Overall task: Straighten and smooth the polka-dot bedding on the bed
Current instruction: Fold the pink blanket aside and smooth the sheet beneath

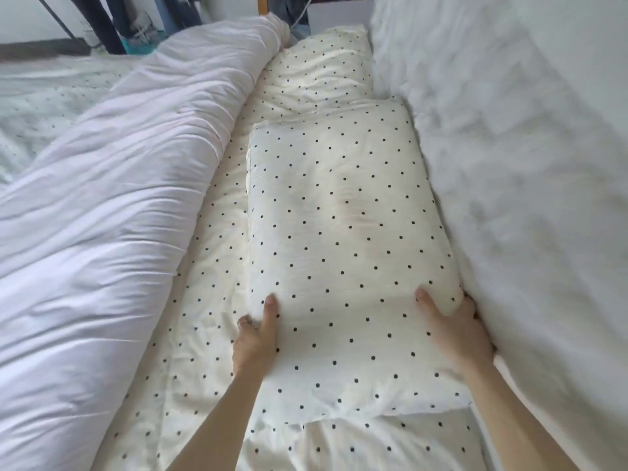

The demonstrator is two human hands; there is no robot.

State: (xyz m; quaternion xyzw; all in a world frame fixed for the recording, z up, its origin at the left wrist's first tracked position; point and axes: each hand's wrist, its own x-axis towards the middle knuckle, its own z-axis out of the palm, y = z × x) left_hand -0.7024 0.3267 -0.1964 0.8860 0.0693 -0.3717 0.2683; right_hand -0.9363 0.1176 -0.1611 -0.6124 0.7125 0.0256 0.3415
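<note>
A cream pillow with black polka dots lies lengthwise on the polka-dot sheet, its near end between my hands. My left hand grips the pillow's near left side, thumb on top and fingers tucked under the edge. My right hand holds the near right corner, thumb pressed into the top, fingers wedged against the white fluffy cover. A second polka-dot pillow lies wrinkled beyond the first, at the far end of the bed.
A white duvet is bunched in a long roll along the left. A white fluffy blanket rises against the wall on the right. Clothes hang at the far left, and a wooden post and a cable stand behind the bed.
</note>
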